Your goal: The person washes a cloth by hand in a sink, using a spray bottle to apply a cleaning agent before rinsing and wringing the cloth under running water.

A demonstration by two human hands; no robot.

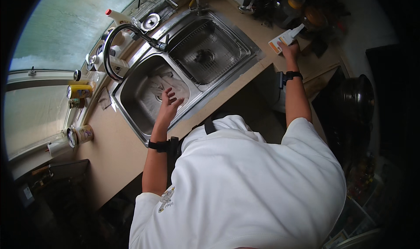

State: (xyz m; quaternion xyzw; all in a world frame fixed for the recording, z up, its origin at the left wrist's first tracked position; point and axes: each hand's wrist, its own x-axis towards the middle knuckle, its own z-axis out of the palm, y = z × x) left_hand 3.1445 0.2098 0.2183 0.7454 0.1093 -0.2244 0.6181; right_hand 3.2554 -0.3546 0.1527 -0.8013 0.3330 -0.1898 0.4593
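Over the left basin (134,99) of a double stainless-steel sink, my left hand (169,105) hangs with its fingers apart and nothing in them. Below it a pale cloth (178,87) lies crumpled on the basin floor, partly covering the drain. My right hand (290,49) grips a white spray bottle (279,43) with an orange-marked label, its nozzle pointing away to the upper right. The bottle is tilted above the worktop to the right of the sink. A wire rack (226,62) lines the right basin.
A tall curved faucet (106,57) arches behind the left basin. Bottles and a yellow can (79,91) line the window sill. A wire dish rack (157,11) stands at the back. Dark jars crowd the upper right, and a dark pot (357,98) sits at far right.
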